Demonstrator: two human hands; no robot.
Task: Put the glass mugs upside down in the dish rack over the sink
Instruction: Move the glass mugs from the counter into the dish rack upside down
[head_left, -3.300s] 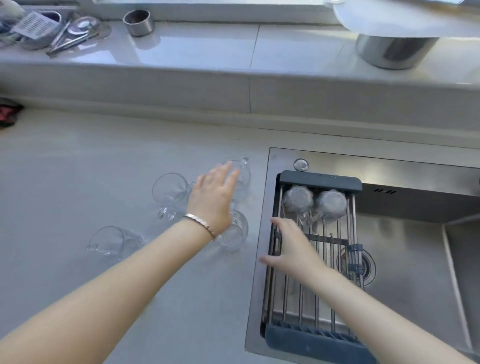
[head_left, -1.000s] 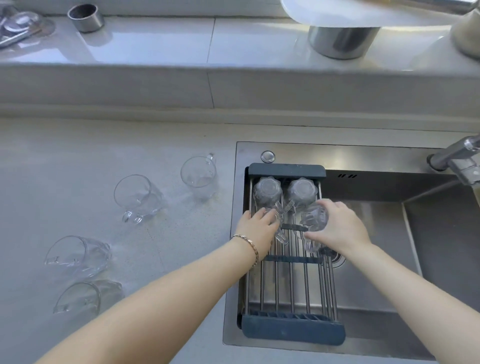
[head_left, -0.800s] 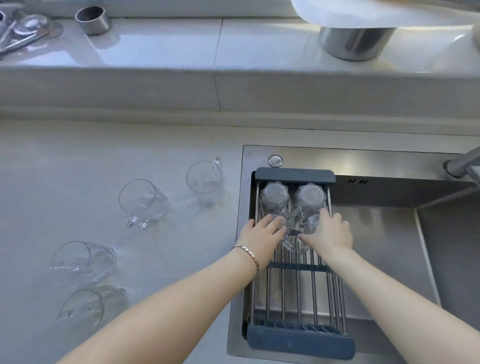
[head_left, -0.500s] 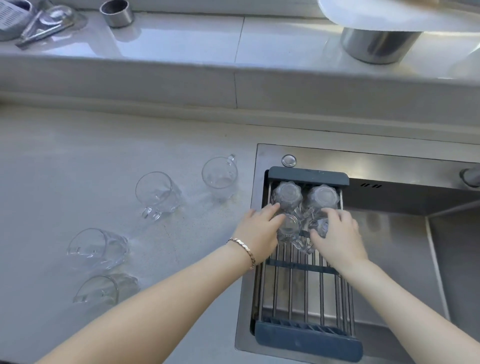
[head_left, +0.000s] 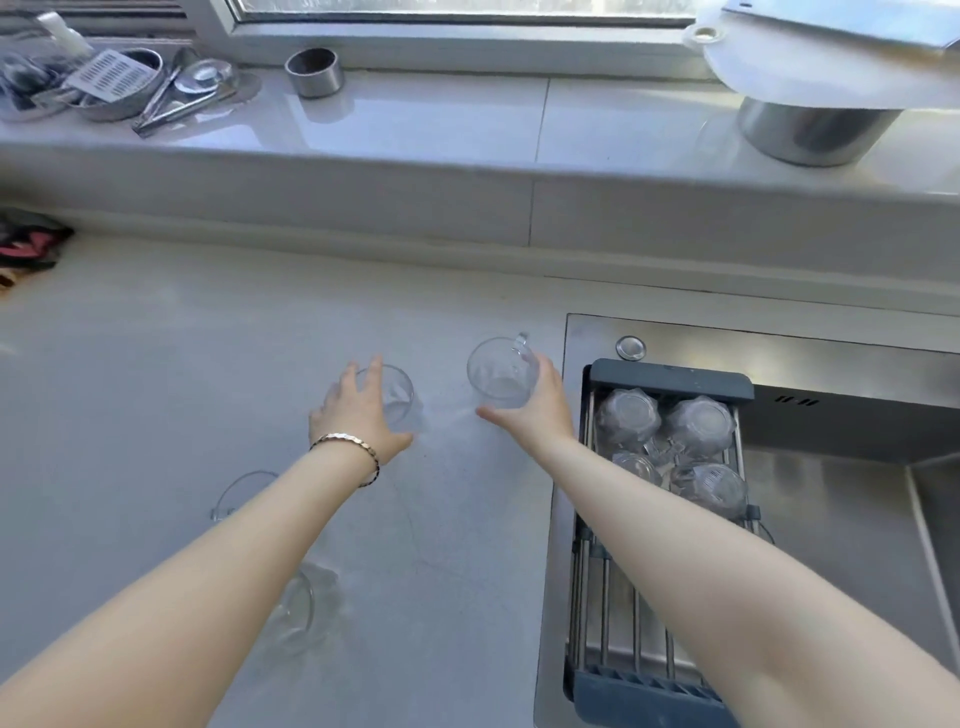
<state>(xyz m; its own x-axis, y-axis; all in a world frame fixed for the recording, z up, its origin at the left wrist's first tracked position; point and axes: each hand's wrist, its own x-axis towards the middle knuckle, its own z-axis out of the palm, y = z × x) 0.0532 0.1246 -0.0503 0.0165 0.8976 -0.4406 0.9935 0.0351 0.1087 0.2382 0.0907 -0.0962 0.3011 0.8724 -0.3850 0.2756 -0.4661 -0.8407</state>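
The dish rack (head_left: 670, 376) lies across the sink's left end and holds several glass mugs upside down in two rows, such as one (head_left: 626, 415) at the back and one (head_left: 711, 486) in front. On the counter, my left hand (head_left: 358, 410) wraps over a glass mug (head_left: 400, 397) lying on its side. My right hand (head_left: 537, 410) cups another mug (head_left: 496, 371) from the right, thumb under it. Both mugs rest on the counter. Two more mugs (head_left: 244, 493) (head_left: 301, 608) lie nearer me, partly hidden by my left forearm.
The steel sink (head_left: 831, 519) opens to the right of the rack. On the window ledge stand a metal ring cup (head_left: 314, 73), a pile of utensils (head_left: 130, 88) and a steel pot (head_left: 815, 130) under a white board. A red cloth (head_left: 26, 244) lies at far left.
Both hands have let go of the two mugs set in the rack's second row and moved left to the counter, where each now closes on a mug. The view has swung left.
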